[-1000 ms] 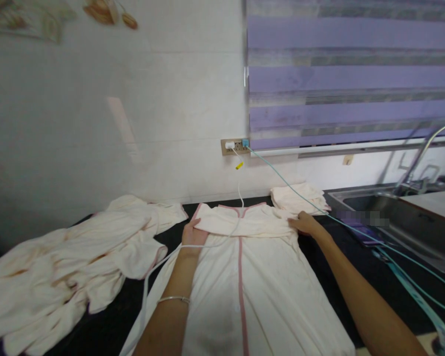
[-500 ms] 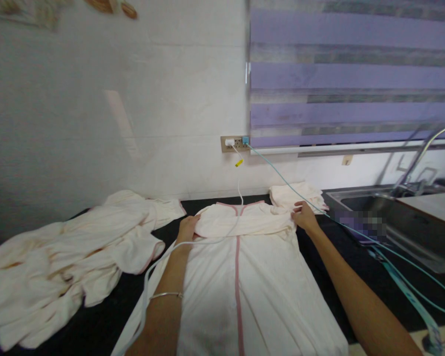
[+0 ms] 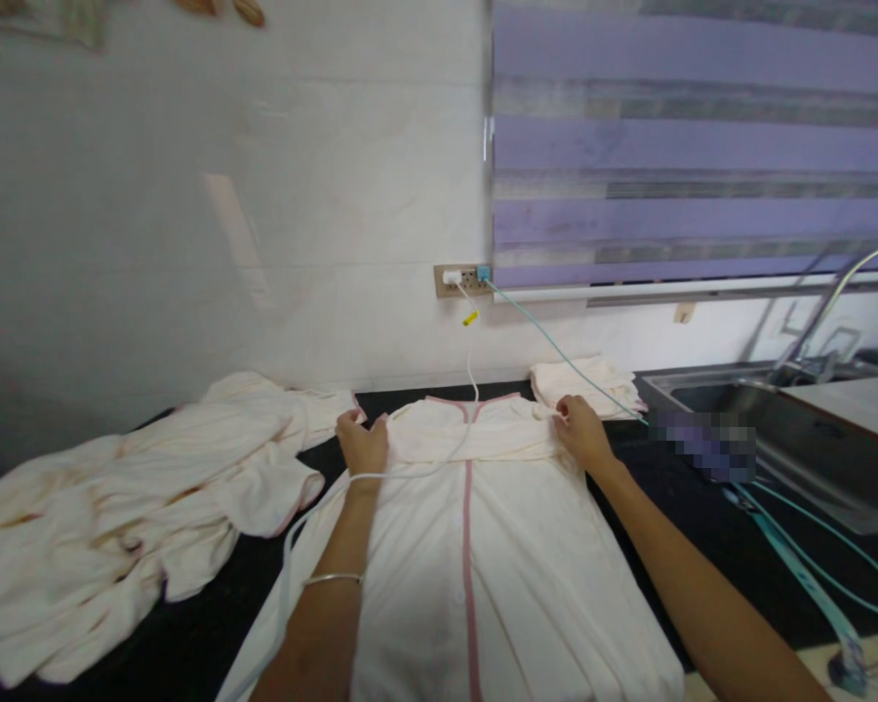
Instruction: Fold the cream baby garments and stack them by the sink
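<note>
Garment (image 3: 468, 546): cream, pink-trimmed, laid flat on the dark worktop (image 3: 212, 634), collar toward the wall, hem running out of view at the near edge.

Left hand (image 3: 364, 444): at the left shoulder fold, fingers curled and pinching the cloth. Half a second ago it lay lower and flatter; it has since shifted up toward the collar.

Right hand (image 3: 578, 429): at the right shoulder, fingers closed on the fabric edge; it too has moved a little inward and up. Judgement: both hands are tightening the fold across the top of the garment.

White cable (image 3: 380, 476): runs from the wall socket (image 3: 462, 280), over the collar and across the left wrist, lying on the fold.

Pile of clothes (image 3: 139, 507): unfolded, left of the garment, just beside its sleeve; little bare worktop between.

Folded cloth (image 3: 585, 382): behind the right hand, near it.

Green cable (image 3: 797, 556) and sink (image 3: 782, 429): on the right, bounding the room there.
</note>
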{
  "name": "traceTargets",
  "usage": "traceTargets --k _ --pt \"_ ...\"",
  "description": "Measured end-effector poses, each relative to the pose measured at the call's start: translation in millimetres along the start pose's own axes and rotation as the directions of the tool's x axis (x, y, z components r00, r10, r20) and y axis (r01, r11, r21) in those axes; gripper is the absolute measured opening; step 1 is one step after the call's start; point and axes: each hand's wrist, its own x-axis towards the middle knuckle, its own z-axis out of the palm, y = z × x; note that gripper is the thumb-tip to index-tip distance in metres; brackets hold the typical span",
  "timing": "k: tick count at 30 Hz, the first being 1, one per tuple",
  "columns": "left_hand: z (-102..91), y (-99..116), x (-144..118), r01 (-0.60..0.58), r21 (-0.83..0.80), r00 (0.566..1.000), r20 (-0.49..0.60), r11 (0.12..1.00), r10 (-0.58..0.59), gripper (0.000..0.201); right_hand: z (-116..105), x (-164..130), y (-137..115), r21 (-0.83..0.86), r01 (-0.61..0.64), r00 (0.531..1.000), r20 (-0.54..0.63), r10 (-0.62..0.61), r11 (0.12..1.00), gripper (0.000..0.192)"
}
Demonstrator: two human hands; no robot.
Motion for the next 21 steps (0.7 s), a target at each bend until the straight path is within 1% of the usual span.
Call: traceTargets --k 1,2,3,4,5,6,7,8,9,10,11,15,16,18,21 --pt "1.8 4 -5 -0.077 0.069 0.997 0.026 0.995 0.076 0.046 0 -3 -9 0.018 0.075 0.994 0.077 -0.076 0.997 0.013" --pt "4.5 7 -10 -0.157 0.135 0.985 0.096 0.978 0.145 0.041 1 -6 -17 0.045 0.153 0.974 0.16 -0.158 0.987 0.012" --pt "7.9 10 -15 -0.231 0.186 0.96 0.206 0.955 0.192 0.032 2 -9 -25 0.073 0.225 0.942 0.239 -0.236 0.972 0.009" --pt "11.6 13 -21 -0.288 0.219 0.918 0.341 0.932 0.204 0.021 3 -13 -31 0.094 0.285 0.903 0.309 -0.3 0.954 0.007" --pt "15.4 14 -28 -0.318 0.232 0.865 0.468 0.919 0.182 0.009 5 -16 -35 0.105 0.328 0.866 0.364 -0.343 0.939 0.009" --pt "18.9 15 -34 -0.321 0.229 0.812 0.566 0.919 0.142 0.0 6 -19 -37 0.103 0.354 0.84 0.403 -0.364 0.93 0.012" --pt "21.6 14 -39 -0.315 0.227 0.769 0.63 0.922 0.108 0.007 7 -21 -38 0.088 0.365 0.828 0.425 -0.367 0.927 0.012" --pt "23.5 13 -45 -0.312 0.229 0.743 0.664 0.922 0.086 0.009 8 -22 -37 0.068 0.364 0.828 0.433 -0.356 0.929 0.009" --pt "24.6 11 -50 -0.305 0.238 0.733 0.676 0.922 0.068 0.01 9 -22 -35 0.049 0.358 0.833 0.434 -0.343 0.932 0.008" --pt "24.9 9 -54 -0.293 0.25 0.736 0.675 0.923 0.051 0.01 9 -21 -33 0.035 0.35 0.84 0.431 -0.33 0.936 0.01" --pt "24.7 7 -57 -0.272 0.266 0.748 0.663 0.925 0.029 0.012 9 -20 -31 0.024 0.345 0.845 0.426 -0.322 0.938 0.014" --pt "22.7 -1 -63 -0.107 0.334 0.822 0.559 0.937 -0.105 0.025 10 -17 -26 -0.017 0.336 0.857 0.42 -0.299 0.942 0.02" --pt "22.5 -3 -63 -0.075 0.349 0.835 0.534 0.934 -0.132 0.029 10 -17 -25 -0.024 0.337 0.856 0.425 -0.295 0.941 0.02" --pt "22.5 -6 -63 -0.056 0.392 0.846 0.507 0.918 -0.165 0.04 12 -20 -25 -0.03 0.342 0.845 0.447 -0.293 0.939 0.017" --pt "22.7 -10 -60 -0.085 0.448 0.845 0.505 0.89 -0.174 0.055 16 -26 -25 -0.035 0.349 0.83 0.475 -0.292 0.936 0.013"
